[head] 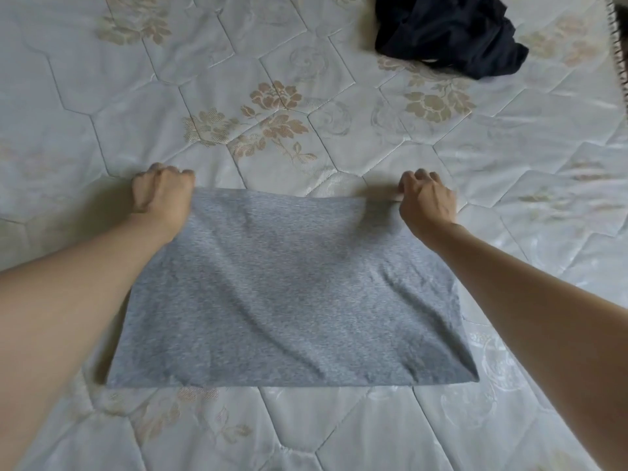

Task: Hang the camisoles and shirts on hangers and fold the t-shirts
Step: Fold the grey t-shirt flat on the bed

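A grey t-shirt (pixel 282 290) lies folded into a rough rectangle on the mattress in front of me. My left hand (pixel 161 192) grips its far left corner with curled fingers. My right hand (pixel 426 198) grips its far right corner the same way. The far edge of the shirt runs straight between my two hands, and the near edge lies flat on the mattress. Both forearms reach over the shirt's sides.
The white quilted mattress (pixel 339 113) with beige flower patterns fills the view. A crumpled dark navy garment (pixel 448 32) lies at the far right. The mattress's trimmed edge (pixel 620 45) shows at the upper right.
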Action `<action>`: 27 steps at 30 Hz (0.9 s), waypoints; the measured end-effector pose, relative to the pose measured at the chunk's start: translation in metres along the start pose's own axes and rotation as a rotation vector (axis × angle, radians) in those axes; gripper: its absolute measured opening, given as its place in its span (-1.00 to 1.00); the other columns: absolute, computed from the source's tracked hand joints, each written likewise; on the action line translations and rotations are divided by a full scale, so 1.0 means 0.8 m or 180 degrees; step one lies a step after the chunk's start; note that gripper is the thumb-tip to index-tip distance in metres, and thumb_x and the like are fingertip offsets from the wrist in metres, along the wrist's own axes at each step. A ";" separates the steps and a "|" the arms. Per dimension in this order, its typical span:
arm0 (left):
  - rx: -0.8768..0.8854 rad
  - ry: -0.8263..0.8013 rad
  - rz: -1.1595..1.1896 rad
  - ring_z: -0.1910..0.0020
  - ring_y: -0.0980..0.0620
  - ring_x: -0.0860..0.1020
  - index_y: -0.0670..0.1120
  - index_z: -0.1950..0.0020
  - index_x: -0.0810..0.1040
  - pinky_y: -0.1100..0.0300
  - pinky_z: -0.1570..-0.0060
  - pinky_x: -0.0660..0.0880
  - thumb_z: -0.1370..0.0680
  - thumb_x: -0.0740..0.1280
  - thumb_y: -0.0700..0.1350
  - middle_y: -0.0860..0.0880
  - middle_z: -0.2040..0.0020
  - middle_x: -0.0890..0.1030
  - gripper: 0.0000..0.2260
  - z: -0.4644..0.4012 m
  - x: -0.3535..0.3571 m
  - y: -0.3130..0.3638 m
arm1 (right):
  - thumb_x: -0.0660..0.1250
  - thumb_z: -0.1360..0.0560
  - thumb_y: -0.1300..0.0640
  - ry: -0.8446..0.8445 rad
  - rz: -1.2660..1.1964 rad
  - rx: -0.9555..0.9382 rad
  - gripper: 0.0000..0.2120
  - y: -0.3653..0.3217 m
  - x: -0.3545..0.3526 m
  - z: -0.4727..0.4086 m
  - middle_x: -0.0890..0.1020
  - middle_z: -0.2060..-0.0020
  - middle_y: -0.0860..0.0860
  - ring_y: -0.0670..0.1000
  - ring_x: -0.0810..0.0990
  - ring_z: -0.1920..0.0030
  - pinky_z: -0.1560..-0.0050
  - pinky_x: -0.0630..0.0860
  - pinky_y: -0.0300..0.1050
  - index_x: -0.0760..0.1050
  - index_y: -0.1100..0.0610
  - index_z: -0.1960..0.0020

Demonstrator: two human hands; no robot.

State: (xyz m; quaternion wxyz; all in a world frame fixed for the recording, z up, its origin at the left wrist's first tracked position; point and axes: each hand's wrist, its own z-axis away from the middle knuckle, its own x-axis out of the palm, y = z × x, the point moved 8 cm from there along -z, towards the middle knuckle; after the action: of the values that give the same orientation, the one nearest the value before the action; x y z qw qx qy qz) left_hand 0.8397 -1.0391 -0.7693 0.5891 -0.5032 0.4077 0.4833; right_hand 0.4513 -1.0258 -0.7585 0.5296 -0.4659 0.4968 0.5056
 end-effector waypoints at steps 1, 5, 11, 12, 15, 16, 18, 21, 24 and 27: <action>0.0003 0.0200 0.0152 -0.11 -0.28 0.48 -0.24 -0.09 0.52 -0.03 0.04 0.42 -0.45 0.32 -0.36 -0.28 -0.05 0.55 -0.77 0.001 -0.005 0.004 | 0.14 -0.52 0.33 0.0164 -0.0197 0.0009 -0.75 -0.004 -0.004 0.001 0.56 -0.06 0.16 0.20 0.47 -0.10 0.12 0.29 -0.05 0.50 0.21 -0.13; 0.0647 0.0737 0.0809 -0.09 -0.29 0.48 -0.26 -0.21 0.51 -0.14 -0.08 0.38 -0.45 0.34 -0.33 -0.27 -0.11 0.52 -0.67 0.014 -0.021 0.057 | 0.24 -0.58 0.17 0.0497 -0.0649 -0.0716 -0.81 -0.051 -0.003 0.019 0.59 -0.04 0.14 0.21 0.53 -0.04 0.04 0.40 0.03 0.54 0.19 -0.14; 0.1704 0.0353 0.1050 -0.36 -0.17 0.41 -0.12 -0.43 0.41 -0.06 -0.31 0.30 -0.63 0.05 0.07 -0.14 -0.39 0.44 -0.54 0.047 -0.008 0.152 | 0.35 -0.55 0.05 0.0297 -0.0906 -0.0759 -0.79 -0.084 0.016 0.025 0.58 0.01 0.13 0.21 0.51 -0.04 0.01 0.40 0.06 0.57 0.21 -0.02; 0.1599 0.0061 0.0934 -0.51 -0.12 0.21 -0.08 -0.54 0.25 -0.09 -0.43 0.15 -0.64 -0.02 0.12 -0.11 -0.54 0.25 -0.49 0.048 0.006 0.157 | 0.34 -0.56 0.05 0.0241 -0.0919 -0.0640 -0.78 -0.084 0.019 0.023 0.56 -0.02 0.14 0.21 0.49 -0.08 -0.03 0.38 0.05 0.56 0.21 -0.05; 0.1378 -0.0251 0.0630 -0.57 -0.02 -0.22 -0.01 -0.60 -0.15 -0.13 -0.51 -0.19 -0.62 -0.21 0.18 -0.02 -0.61 -0.19 -0.42 0.052 0.027 0.161 | 0.24 -0.62 0.02 0.0096 -0.0792 -0.0340 -0.74 -0.085 0.028 0.018 0.52 -0.12 0.15 0.21 0.43 -0.17 -0.11 0.31 0.02 0.51 0.19 -0.15; 0.1362 -0.0277 0.0570 -0.57 -0.02 -0.25 -0.01 -0.60 -0.18 -0.15 -0.50 -0.21 -0.61 -0.25 0.19 -0.02 -0.60 -0.22 -0.41 0.053 0.026 0.163 | 0.21 -0.63 0.01 0.0046 -0.0730 -0.0229 -0.73 -0.085 0.029 0.015 0.51 -0.15 0.14 0.20 0.41 -0.19 -0.13 0.30 0.01 0.49 0.18 -0.17; 0.1293 -0.0390 0.0406 -0.56 -0.04 -0.28 -0.02 -0.59 -0.23 -0.17 -0.49 -0.25 -0.62 -0.26 0.19 -0.04 -0.60 -0.26 -0.42 0.051 0.028 0.166 | 0.16 -0.65 0.04 -0.0066 -0.0596 0.0051 -0.76 -0.088 0.031 0.009 0.48 -0.19 0.12 0.17 0.39 -0.22 -0.14 0.29 0.00 0.43 0.16 -0.21; 0.1158 -0.0166 0.0365 -0.57 -0.06 -0.23 -0.10 -0.60 -0.16 -0.14 -0.49 -0.26 -0.65 -0.17 0.13 -0.08 -0.60 -0.20 -0.43 0.058 0.015 0.171 | 0.14 -0.64 0.17 -0.0012 -0.0486 0.0243 -0.79 -0.103 0.022 0.014 0.45 -0.24 0.11 0.15 0.37 -0.26 -0.19 0.29 -0.01 0.40 0.13 -0.25; 0.1359 0.0502 0.0779 -0.57 -0.08 0.07 -0.19 -0.56 0.17 -0.12 -0.52 -0.02 -0.64 -0.03 0.01 -0.13 -0.59 0.12 -0.48 0.096 -0.014 0.196 | 0.17 -0.60 0.17 0.0526 -0.0787 -0.0024 -0.69 -0.133 0.010 0.061 0.47 -0.34 0.18 0.18 0.38 -0.39 -0.36 0.30 0.08 0.45 0.17 -0.31; 0.1480 0.0587 0.1051 -0.52 -0.10 0.25 -0.21 -0.48 0.34 -0.11 -0.46 0.15 -0.57 0.06 -0.06 -0.14 -0.51 0.32 -0.50 0.155 -0.006 0.212 | 0.06 -0.57 0.14 0.0481 -0.0975 -0.0431 -0.55 -0.156 0.028 0.136 0.43 -0.42 0.21 0.20 0.34 -0.47 -0.45 0.25 0.21 0.43 0.22 -0.40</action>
State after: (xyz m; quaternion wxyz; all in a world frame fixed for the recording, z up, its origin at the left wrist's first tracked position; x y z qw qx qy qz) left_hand 0.6716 -0.9131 -0.7786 0.5624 -0.3235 0.6355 0.4185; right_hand 0.5821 -0.9225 -0.7744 0.5289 -0.6075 0.4232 0.4148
